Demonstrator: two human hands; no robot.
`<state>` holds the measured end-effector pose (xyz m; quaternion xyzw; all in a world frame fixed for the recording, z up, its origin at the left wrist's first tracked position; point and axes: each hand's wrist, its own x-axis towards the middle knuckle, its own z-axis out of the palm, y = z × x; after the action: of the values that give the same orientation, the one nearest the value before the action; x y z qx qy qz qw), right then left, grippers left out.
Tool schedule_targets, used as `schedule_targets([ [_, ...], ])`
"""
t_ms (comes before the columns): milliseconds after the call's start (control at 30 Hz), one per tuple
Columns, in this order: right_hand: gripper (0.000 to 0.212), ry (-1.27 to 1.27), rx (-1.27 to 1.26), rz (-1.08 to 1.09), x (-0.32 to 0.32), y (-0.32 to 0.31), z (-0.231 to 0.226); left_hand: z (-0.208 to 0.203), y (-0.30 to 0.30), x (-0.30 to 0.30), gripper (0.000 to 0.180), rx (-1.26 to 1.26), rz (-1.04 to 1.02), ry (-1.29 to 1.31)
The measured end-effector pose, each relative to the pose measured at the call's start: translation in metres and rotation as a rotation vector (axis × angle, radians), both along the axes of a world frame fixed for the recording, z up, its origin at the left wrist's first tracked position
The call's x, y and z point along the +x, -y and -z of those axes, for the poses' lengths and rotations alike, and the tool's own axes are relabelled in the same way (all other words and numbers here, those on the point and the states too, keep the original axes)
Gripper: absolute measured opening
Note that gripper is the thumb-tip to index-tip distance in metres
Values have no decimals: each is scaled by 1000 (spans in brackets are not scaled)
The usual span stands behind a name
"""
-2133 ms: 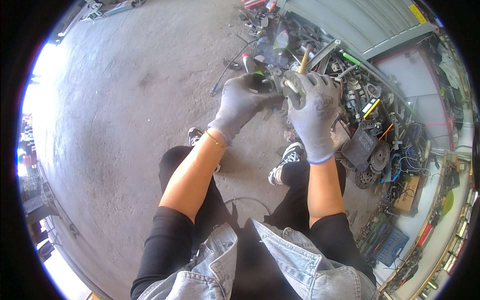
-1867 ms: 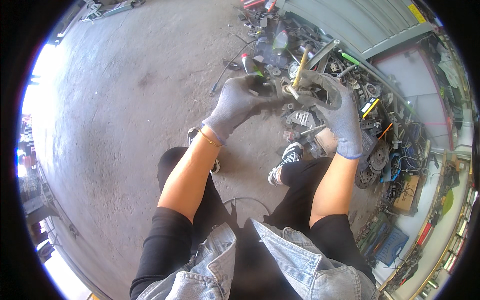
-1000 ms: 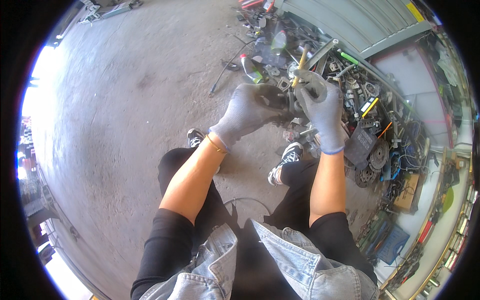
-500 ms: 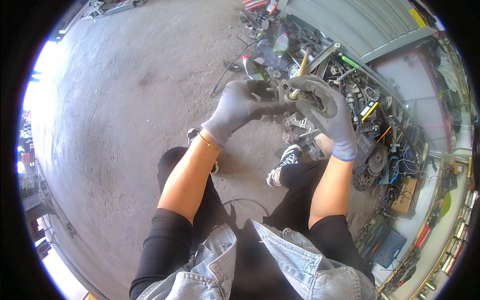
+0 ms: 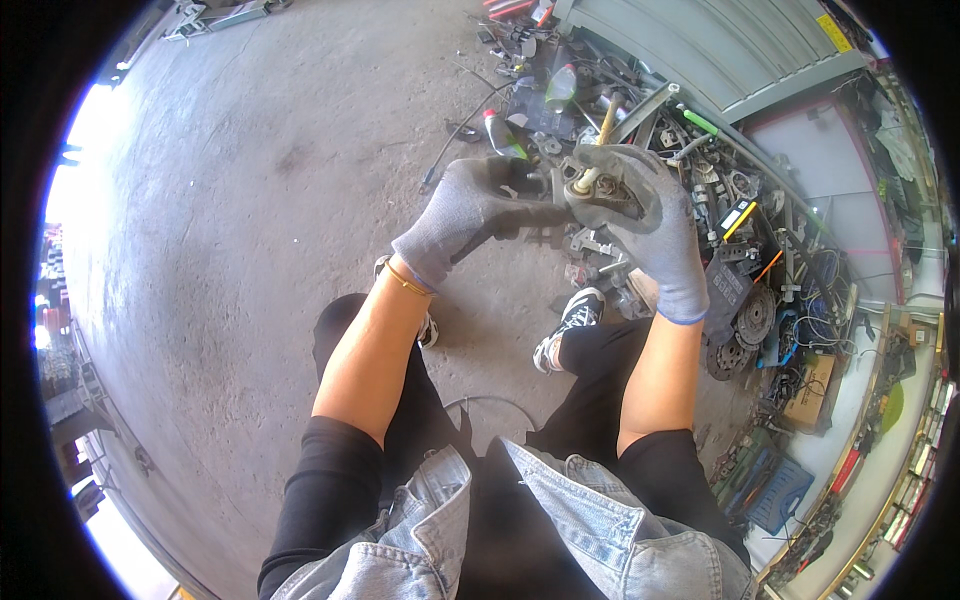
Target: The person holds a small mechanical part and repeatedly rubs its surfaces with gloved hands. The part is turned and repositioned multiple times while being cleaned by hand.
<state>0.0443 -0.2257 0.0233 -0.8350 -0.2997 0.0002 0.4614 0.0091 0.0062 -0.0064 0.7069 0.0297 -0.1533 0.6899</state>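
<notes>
Both my hands wear grey work gloves with dark palms and are raised in front of me, over the floor. Between them is a dirty dark metal mechanical part (image 5: 586,187), with a pale stud-like piece in its middle; its exact kind I cannot make out. My left hand (image 5: 465,215) is closed around the left end, thumb below and fingers above. My right hand (image 5: 668,215) curls round the right side with its palm turned toward the part, fingers over the top and thumb underneath. The gloves hide both ends of the part.
A heap of scrap car parts (image 5: 735,190) lies ahead and to the right, with brake discs (image 5: 755,318), a green-labelled bottle (image 5: 503,135) and a wooden handle (image 5: 610,118). A grey metal cabinet (image 5: 710,50) stands behind it. A blue tool case (image 5: 780,497) lies lower right.
My right hand has turned, so the part's pale stud and inner face show more. The left hand has shifted slightly left, still gripping the part.
</notes>
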Motion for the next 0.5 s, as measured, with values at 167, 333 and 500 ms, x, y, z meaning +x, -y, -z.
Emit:
schedule_targets([
  [167, 55, 107, -68, 53, 0, -2, 4, 1, -1, 0, 41, 84, 7, 6],
  [333, 56, 243, -185, 132, 0, 0, 4, 3, -4, 0, 56, 102, 26, 6],
  [500, 55, 288, -184, 141, -1, -1, 6, 7, -4, 1, 58, 86, 0, 30],
])
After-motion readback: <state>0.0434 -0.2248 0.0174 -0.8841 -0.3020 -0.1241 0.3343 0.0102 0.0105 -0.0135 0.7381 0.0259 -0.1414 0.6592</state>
